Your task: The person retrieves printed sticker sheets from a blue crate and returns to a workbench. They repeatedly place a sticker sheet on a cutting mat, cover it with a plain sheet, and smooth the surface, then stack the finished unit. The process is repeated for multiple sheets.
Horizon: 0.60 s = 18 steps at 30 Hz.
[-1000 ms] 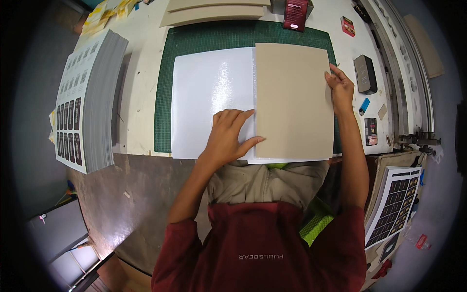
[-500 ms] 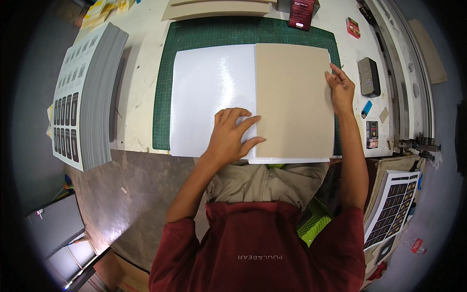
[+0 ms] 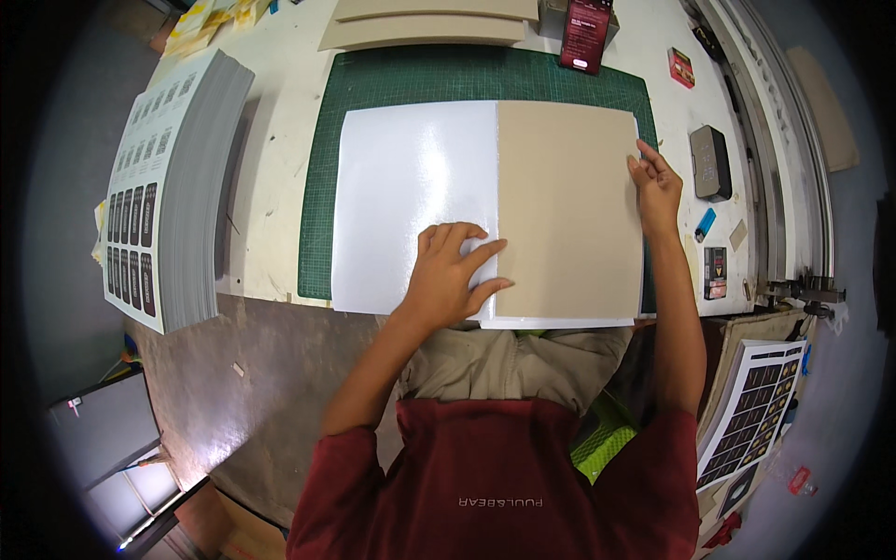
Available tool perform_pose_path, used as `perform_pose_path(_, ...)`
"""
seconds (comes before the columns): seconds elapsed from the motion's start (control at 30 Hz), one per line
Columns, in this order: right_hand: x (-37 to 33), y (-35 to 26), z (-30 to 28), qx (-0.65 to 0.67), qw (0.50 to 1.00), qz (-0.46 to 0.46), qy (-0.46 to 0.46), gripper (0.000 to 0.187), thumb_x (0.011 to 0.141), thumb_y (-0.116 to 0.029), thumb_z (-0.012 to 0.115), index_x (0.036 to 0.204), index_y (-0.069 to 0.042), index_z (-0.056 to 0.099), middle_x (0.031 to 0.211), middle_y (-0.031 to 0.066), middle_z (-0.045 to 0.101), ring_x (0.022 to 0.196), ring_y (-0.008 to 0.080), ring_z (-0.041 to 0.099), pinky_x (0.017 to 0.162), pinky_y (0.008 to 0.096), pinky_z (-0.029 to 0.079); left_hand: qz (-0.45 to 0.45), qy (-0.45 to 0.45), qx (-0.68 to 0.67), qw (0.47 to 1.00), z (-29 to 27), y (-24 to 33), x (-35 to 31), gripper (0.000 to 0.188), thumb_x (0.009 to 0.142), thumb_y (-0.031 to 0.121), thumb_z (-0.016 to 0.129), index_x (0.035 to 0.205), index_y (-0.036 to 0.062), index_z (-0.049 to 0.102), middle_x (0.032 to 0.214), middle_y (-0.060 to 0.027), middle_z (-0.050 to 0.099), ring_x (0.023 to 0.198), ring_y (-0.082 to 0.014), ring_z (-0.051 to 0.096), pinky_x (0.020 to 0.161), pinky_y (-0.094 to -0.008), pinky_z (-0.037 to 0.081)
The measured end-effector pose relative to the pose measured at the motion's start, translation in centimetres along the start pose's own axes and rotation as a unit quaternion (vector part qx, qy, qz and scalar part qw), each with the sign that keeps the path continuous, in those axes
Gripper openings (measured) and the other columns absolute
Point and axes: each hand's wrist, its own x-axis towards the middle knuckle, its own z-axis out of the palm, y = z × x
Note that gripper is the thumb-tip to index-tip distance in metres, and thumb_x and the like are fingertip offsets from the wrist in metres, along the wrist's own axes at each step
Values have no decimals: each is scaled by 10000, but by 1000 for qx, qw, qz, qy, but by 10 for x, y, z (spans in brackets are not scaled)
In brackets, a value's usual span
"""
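A glossy white sheet [image 3: 387,187] lies on a green cutting mat [image 3: 327,84]. To its right, a tan board [image 3: 569,205] rests over white sheeting that shows along its right and lower edges. My left hand [image 3: 453,275] is open on the white sheet, its index finger and thumb spread apart and touching the board's left edge. At the board's upper right edge is my right hand [image 3: 658,187], with index finger and thumb apart against that edge and the other fingers curled. Neither hand visibly grips anything.
A tall stack of printed sheets [image 3: 177,187] stands at the left. More tan boards [image 3: 429,28] lie beyond the mat, near a dark red phone [image 3: 586,37]. On the right are a black box-shaped device [image 3: 711,163], a blue lighter [image 3: 705,224] and small packs [image 3: 715,273].
The whole scene sits slightly lower in the picture, as the view has tilted a little. Against the sheet and board, both hands keep nearly the same places.
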Motion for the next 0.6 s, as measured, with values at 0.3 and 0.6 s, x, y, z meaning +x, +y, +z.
perform_pose_path(0.3,-2,-2,-2,-57,998,-3,1,409,900,-38,673,1288,58,588,858,11,668,771,54,581,754,197,455,3,-12,7,1000,-1,1,2,468,810,416,760,1164,115,698,1141,-112,576,1084,-264,526,967,-422,352)
perform_pose_path(0.6,-16,-36,14,-244,965,-78,51,360,867,-68,707,1201,52,647,964,110,705,785,141,654,743,256,504,5,-15,25,1000,-1,3,3,457,836,417,732,1156,93,693,1134,-114,585,1080,-266,532,961,-426,361)
